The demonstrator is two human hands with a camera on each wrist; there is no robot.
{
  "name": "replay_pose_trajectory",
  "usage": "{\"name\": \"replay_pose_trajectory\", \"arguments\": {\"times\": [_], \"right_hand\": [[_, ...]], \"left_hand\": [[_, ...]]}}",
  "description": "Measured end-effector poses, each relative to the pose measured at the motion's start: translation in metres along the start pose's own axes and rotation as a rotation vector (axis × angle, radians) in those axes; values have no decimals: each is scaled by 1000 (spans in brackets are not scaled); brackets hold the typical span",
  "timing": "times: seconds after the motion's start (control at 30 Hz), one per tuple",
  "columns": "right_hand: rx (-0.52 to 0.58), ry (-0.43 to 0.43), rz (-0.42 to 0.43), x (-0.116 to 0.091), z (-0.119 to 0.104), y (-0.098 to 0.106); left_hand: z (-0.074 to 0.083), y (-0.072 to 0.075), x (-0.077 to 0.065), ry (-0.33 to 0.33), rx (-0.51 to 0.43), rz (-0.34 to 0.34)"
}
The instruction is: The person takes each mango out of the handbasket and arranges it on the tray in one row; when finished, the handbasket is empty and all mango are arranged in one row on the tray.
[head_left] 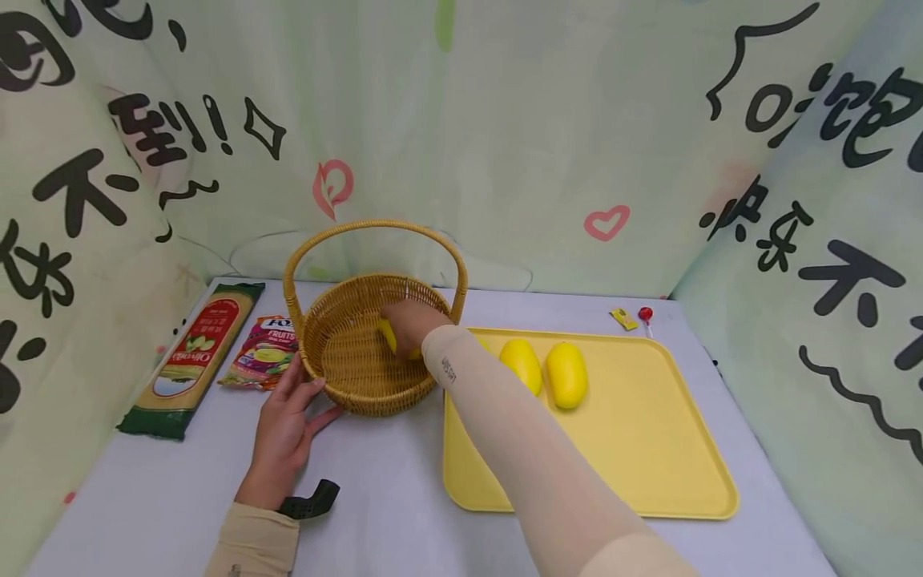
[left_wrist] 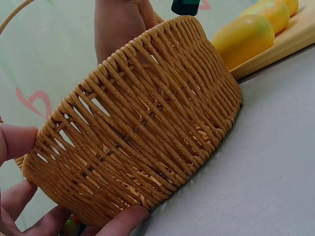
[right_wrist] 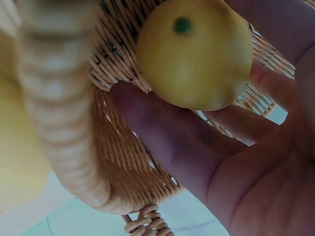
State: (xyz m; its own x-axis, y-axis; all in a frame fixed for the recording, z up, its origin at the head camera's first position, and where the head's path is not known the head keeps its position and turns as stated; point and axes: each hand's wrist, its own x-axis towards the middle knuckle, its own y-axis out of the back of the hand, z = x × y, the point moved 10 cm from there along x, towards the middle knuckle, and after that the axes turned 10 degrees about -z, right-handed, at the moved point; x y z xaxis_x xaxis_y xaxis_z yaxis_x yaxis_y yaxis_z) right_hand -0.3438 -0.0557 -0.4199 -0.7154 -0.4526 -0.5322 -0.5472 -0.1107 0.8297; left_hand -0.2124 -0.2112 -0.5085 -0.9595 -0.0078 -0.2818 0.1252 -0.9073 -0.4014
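A round wicker basket with a tall arched handle stands on the white table. My left hand holds its near left side, fingers spread along the woven wall, with one fingertip at the rim in the left wrist view. Inside the basket, my right hand grips a yellow mango that has a green spot on its end; in the head view the hand covers most of it. More yellow mangoes lie on a yellow tray to the right, one partly behind my right forearm.
Left of the basket lie a fruit candy bag and a long green-and-tan packet. Behind the tray are a small yellow packet and a red lollipop. Printed curtains enclose the table at the back and sides.
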Motion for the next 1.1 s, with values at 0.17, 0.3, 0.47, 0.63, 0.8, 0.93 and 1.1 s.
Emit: {"name": "replay_pose_trajectory", "arguments": {"times": [0.17,0.3,0.47,0.63,0.8,0.93,1.1], "right_hand": [[-12,-8,2,-2,3,0],[6,-12,1,-10,4,1],[20,-21,-13,-16,6,-1],[0,-1,3,-14,7,2],[4,32,53,-16,5,10],[30,29,77,-20,3,13],[57,53,131,-26,-4,18]], "left_hand": [[-1,-3,0,5,6,0],[-4,-3,0,9,14,1],[-7,-3,0,8,21,-1],[-6,-5,0,8,27,0],[-5,-5,1,8,24,5],[-4,-4,0,10,28,12],[-3,0,-2,12,51,21]]}}
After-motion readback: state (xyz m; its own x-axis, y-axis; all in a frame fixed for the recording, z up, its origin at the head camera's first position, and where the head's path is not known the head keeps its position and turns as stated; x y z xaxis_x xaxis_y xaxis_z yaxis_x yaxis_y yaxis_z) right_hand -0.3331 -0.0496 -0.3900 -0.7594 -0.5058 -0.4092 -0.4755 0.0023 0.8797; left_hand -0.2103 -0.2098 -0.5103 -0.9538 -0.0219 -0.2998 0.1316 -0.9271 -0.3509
